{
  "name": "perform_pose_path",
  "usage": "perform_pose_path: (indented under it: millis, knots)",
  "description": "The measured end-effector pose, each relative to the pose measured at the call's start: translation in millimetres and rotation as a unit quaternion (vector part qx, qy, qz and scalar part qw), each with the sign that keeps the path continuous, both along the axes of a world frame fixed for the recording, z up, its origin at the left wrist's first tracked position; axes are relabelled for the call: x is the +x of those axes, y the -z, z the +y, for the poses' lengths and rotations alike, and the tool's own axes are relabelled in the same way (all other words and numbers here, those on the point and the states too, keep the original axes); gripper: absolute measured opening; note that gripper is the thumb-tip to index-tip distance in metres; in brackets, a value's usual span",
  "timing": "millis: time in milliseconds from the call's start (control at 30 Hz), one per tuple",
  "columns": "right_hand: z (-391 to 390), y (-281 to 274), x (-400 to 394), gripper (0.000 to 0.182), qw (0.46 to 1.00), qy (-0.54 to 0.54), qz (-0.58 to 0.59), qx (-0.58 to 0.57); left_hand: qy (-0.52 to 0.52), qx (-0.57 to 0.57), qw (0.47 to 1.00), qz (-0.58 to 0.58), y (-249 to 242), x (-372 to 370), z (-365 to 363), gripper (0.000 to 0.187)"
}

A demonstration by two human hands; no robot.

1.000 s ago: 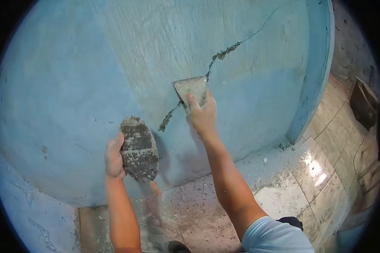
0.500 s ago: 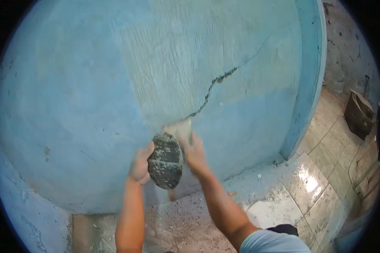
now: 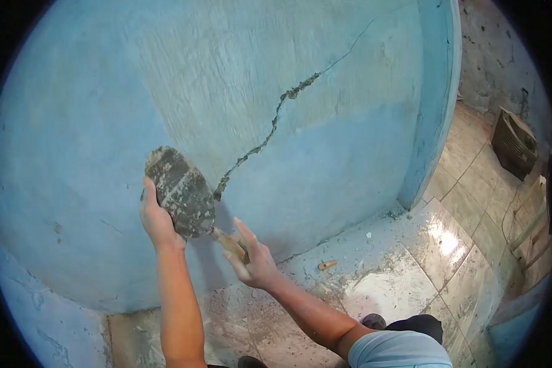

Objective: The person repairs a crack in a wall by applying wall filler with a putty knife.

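While the left hand grips a mortar-caked oval board at centre-left of the frame, fingers wrapped round its edge and thumb behind, the right hand sits just below-right of it, fingers half spread, w/ a wooden handle lying across the palm. Looks like the scraper's handle, blade tucked under the board (can't see the blade itself, so grip is loose at best). Crack runs diagonally from frame centre up to the upper right across the blue wall, part-filled w/ grey mortar. To do this bit well, I'd judge: keep the board tilted flat enough that mix doesn't slide off, load only a thin bead on the blade edge, then press firmly along the crack, not across. Tiled floor at lower right carries debris.
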State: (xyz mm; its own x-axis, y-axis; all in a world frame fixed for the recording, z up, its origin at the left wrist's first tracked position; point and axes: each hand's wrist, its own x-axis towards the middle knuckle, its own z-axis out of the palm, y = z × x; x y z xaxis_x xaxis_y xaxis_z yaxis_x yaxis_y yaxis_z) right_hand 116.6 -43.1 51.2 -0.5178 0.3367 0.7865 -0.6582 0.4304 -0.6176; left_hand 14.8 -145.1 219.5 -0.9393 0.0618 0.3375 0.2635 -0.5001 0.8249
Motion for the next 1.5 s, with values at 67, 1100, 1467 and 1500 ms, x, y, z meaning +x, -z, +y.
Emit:
perform_pose_path:
  millis: [67,1100,1467,1500]
  knots:
    - [-1,5,1,0.066,0.999,0.032,0.006,-0.011,-0.01,-0.026,1.0,0.01,0,3,0,0.057]
    - [-10,33,-38,0.035,0.962,0.143,-0.046,-0.228,0.203,-0.207,0.949,0.124,41,-7,17,0.06]
    - [-32,30,-31,0.025,0.946,0.109,-0.063,-0.299,0.186,-0.234,0.942,0.154,32,-11,5,0.063]
    - [-24,33,-37,0.026,0.944,0.07,-0.058,-0.317,0.177,-0.215,0.947,0.157,28,-11,5,0.062]
